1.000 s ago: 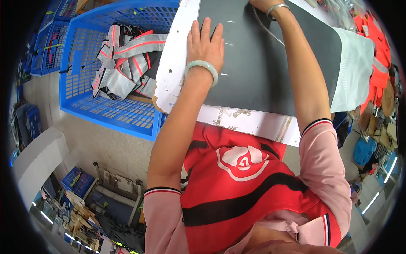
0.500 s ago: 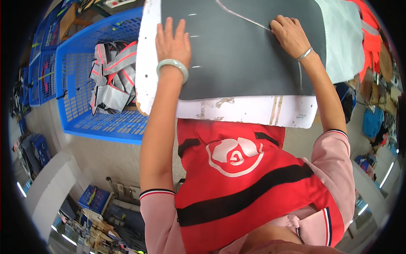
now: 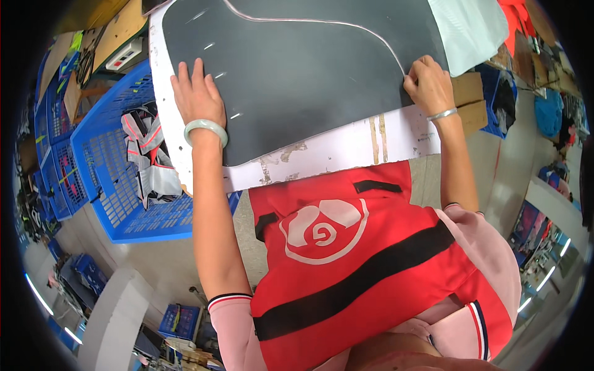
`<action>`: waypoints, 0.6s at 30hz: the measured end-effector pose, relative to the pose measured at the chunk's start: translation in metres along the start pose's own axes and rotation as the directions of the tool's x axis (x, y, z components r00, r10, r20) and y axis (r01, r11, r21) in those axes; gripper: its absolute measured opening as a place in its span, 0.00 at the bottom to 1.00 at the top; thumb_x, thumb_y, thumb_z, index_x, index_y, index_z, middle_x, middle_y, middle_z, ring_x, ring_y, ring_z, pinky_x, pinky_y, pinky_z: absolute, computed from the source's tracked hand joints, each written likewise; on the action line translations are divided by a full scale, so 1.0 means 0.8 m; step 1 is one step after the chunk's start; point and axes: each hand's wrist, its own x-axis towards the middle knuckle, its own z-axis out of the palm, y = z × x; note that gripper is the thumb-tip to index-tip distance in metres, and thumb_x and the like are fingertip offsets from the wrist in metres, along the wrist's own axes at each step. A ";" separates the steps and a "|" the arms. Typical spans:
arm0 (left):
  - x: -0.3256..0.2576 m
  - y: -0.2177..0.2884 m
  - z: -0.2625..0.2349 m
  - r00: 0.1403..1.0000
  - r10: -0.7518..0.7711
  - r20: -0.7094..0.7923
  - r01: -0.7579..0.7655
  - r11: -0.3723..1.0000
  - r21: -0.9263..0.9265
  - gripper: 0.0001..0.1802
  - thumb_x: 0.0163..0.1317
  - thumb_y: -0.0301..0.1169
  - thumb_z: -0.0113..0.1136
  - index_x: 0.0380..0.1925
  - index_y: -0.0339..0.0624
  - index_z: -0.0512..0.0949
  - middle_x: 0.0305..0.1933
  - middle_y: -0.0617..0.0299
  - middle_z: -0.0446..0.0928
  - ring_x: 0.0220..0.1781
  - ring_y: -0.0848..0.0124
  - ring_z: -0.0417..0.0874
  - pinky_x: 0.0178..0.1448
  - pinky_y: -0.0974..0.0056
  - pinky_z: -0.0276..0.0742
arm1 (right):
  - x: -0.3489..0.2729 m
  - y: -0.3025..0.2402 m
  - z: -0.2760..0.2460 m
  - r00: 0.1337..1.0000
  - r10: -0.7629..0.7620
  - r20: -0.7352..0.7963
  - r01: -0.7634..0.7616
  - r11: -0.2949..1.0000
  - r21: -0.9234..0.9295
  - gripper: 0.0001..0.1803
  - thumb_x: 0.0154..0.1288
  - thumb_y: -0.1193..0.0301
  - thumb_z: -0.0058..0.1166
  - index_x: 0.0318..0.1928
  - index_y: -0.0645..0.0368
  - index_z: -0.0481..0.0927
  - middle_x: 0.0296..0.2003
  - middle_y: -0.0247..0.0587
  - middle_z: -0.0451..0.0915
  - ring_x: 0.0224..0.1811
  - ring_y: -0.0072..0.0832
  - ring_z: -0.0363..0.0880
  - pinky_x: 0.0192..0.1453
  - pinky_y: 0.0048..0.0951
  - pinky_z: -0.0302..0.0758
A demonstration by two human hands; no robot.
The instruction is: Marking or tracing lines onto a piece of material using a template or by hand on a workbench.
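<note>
A dark grey fabric sheet point(image 3: 297, 68) lies flat on a white worktable point(image 3: 346, 145), with a pale chalk-like curved line running across its upper part. My left hand point(image 3: 197, 99), with a pale green bangle on the wrist, presses flat on the sheet's left side, fingers spread. My right hand point(image 3: 429, 83), wearing a thin silver bracelet, is pinched closed at the sheet's right edge where the curved line ends; whether it grips a small marker is hidden.
A blue plastic crate point(image 3: 117, 185) with grey and red reflective garment pieces point(image 3: 148, 161) stands left of the table. A pale mint cloth point(image 3: 467, 28) lies at the table's upper right. Cardboard boxes point(image 3: 467, 102) and more blue crates sit around.
My right hand has travelled along the curved line to the sheet's right edge. My left hand stays flat on the fabric; the view has tilted lower.
</note>
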 end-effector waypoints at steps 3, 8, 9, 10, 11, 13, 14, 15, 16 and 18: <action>-0.005 -0.001 0.000 1.000 -0.008 0.013 0.008 1.000 0.000 0.21 0.69 0.34 0.47 0.61 0.47 0.69 0.68 0.47 0.61 0.70 0.41 0.57 0.71 0.47 0.57 | -0.032 0.003 -0.003 0.992 0.058 0.115 -0.061 0.998 0.031 0.07 0.53 0.70 0.53 0.24 0.60 0.78 0.33 0.44 0.77 0.39 0.42 0.76 0.42 0.44 0.70; -0.004 0.004 0.000 1.000 -0.018 0.025 0.017 1.000 0.009 0.21 0.69 0.35 0.46 0.61 0.47 0.69 0.69 0.48 0.61 0.70 0.41 0.57 0.71 0.48 0.57 | -0.046 0.011 -0.015 0.990 0.124 0.071 -0.136 0.970 0.200 0.08 0.55 0.69 0.53 0.25 0.60 0.77 0.32 0.45 0.77 0.35 0.42 0.76 0.40 0.42 0.71; -0.001 0.007 -0.001 1.000 -0.006 0.019 0.005 1.000 0.010 0.21 0.69 0.35 0.46 0.61 0.47 0.69 0.69 0.48 0.61 0.70 0.41 0.57 0.71 0.48 0.57 | -0.048 0.015 -0.020 0.979 0.182 0.086 -0.200 0.924 0.324 0.08 0.56 0.69 0.54 0.26 0.61 0.76 0.32 0.45 0.76 0.33 0.42 0.76 0.39 0.40 0.71; -0.001 0.003 0.001 1.000 -0.001 0.022 0.001 1.000 0.010 0.21 0.69 0.34 0.46 0.61 0.47 0.69 0.69 0.48 0.60 0.70 0.41 0.57 0.71 0.48 0.57 | -0.051 0.013 -0.018 0.979 0.184 0.086 -0.202 0.922 0.331 0.08 0.56 0.69 0.54 0.26 0.61 0.76 0.32 0.45 0.76 0.33 0.42 0.76 0.39 0.40 0.71; 0.000 0.001 0.003 1.000 0.004 0.023 -0.004 1.000 0.010 0.21 0.69 0.34 0.46 0.61 0.48 0.69 0.69 0.47 0.60 0.70 0.41 0.57 0.71 0.48 0.56 | -0.057 0.011 -0.016 0.984 0.155 0.088 -0.178 0.883 0.435 0.08 0.56 0.69 0.54 0.27 0.61 0.76 0.32 0.44 0.76 0.33 0.41 0.77 0.38 0.38 0.72; 0.003 -0.005 0.001 1.000 0.008 0.016 -0.009 1.000 0.009 0.21 0.69 0.34 0.47 0.61 0.47 0.70 0.69 0.46 0.61 0.70 0.41 0.58 0.72 0.48 0.56 | -0.075 -0.004 -0.009 0.979 0.044 0.197 -0.159 0.771 0.617 0.08 0.58 0.68 0.54 0.28 0.61 0.76 0.30 0.44 0.76 0.32 0.39 0.77 0.37 0.35 0.74; 0.004 -0.004 0.006 1.000 0.010 0.011 -0.010 1.000 -0.012 0.21 0.69 0.34 0.47 0.61 0.46 0.70 0.68 0.45 0.61 0.69 0.40 0.58 0.72 0.48 0.56 | -0.085 -0.018 -0.014 0.941 -0.043 0.337 -0.189 0.758 0.624 0.06 0.58 0.72 0.55 0.29 0.61 0.77 0.26 0.38 0.74 0.27 0.26 0.75 0.35 0.26 0.72; 0.009 -0.003 0.011 1.000 0.020 0.003 -0.020 1.000 -0.016 0.21 0.69 0.34 0.47 0.61 0.46 0.70 0.68 0.45 0.61 0.69 0.40 0.58 0.72 0.48 0.56 | -0.094 -0.029 -0.009 0.939 -0.111 0.326 -0.126 0.770 0.625 0.07 0.58 0.69 0.56 0.28 0.60 0.77 0.24 0.40 0.74 0.26 0.29 0.74 0.34 0.29 0.72; 0.012 -0.007 0.008 0.998 0.054 -0.022 -0.055 0.998 -0.044 0.20 0.68 0.33 0.47 0.60 0.45 0.70 0.67 0.43 0.62 0.69 0.40 0.59 0.72 0.47 0.55 | -0.101 -0.039 -0.005 0.956 -0.165 0.244 -0.015 0.800 0.600 0.10 0.58 0.67 0.58 0.27 0.60 0.76 0.24 0.42 0.73 0.25 0.33 0.73 0.33 0.33 0.72; 0.014 -0.018 0.008 0.994 0.097 -0.053 -0.102 0.990 -0.101 0.20 0.67 0.32 0.49 0.58 0.41 0.72 0.66 0.39 0.63 0.68 0.41 0.61 0.73 0.47 0.54 | -0.105 -0.053 -0.004 0.971 -0.085 0.225 -0.042 0.860 0.509 0.11 0.58 0.66 0.58 0.27 0.61 0.76 0.23 0.43 0.73 0.24 0.35 0.72 0.32 0.34 0.71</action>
